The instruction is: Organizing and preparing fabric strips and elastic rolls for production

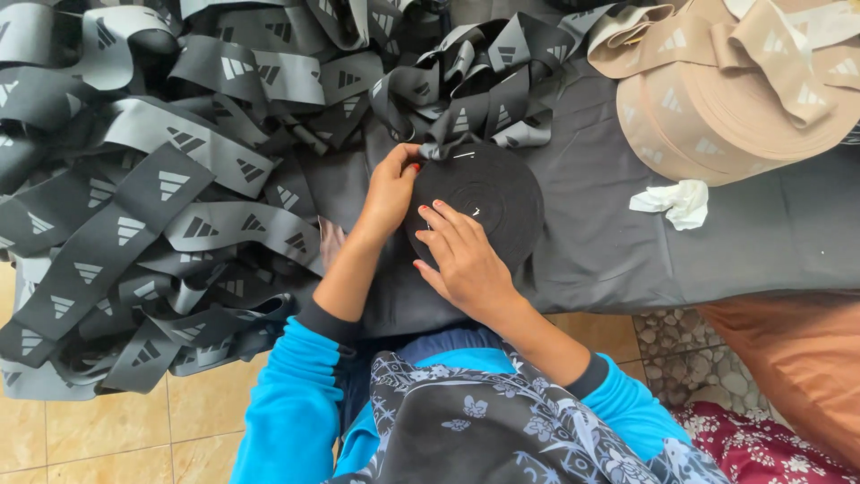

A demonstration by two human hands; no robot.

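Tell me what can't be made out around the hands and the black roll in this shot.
- Black roll, head view: near edge hidden under the right hand.
- Left hand: fingertips curl over the roll's rim, so its grip is unclear.
- Strap pile: cut off by the left and top edges.
- Tan roll: cut by the top edge.

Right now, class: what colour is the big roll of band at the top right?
Beige roll, with paler triangular stripe marks; head view shows it.

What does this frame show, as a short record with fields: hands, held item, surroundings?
left hand: left hand pinches the band end at the top edge of the black roll
right hand: right hand lies flat on the roll
surface: grey cloth
left side: heap of loose grey and black band
top right: beige roll, white crumpled paper
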